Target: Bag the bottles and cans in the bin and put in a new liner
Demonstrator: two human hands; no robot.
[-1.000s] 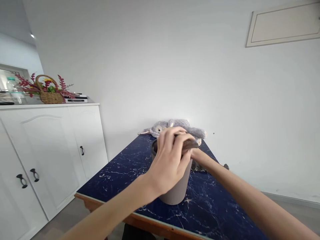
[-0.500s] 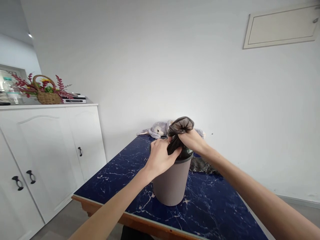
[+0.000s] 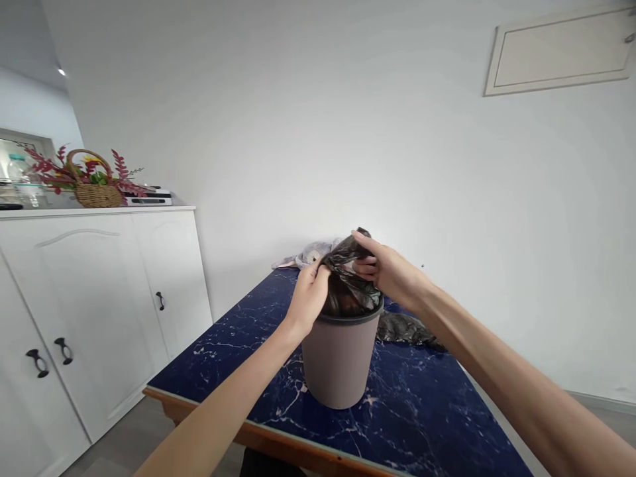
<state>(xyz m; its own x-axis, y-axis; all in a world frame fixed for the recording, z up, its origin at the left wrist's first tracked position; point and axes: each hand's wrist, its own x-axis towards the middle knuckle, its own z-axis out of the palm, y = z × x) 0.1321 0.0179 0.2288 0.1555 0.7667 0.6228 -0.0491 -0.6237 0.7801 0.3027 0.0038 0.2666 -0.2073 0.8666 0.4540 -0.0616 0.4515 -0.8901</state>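
Note:
A greyish-brown trash can (image 3: 340,364) with a dark rim stands upright on the blue marbled table (image 3: 238,344). Out of its mouth rises a thin black garbage bag (image 3: 350,291), gathered and twisted near the top. My left hand (image 3: 309,295) pinches the bag's gathered neck at the left, above the rim. On the other side my right hand (image 3: 387,268) grips the bag's top, thumb and fingers closed on the film. The lower part of the bag is hidden inside the can.
Another crumpled black bag (image 3: 407,329) lies on the table right of the can. Behind it, a grey plush toy (image 3: 311,254) rests by the wall. A white cabinet (image 3: 109,291) at the left carries a flower basket (image 3: 98,193) and a plastic bottle (image 3: 24,179).
My right hand has come out from under the bag's puffed top and now grips it from the right. My left hand has closed into a pinch on the neck.

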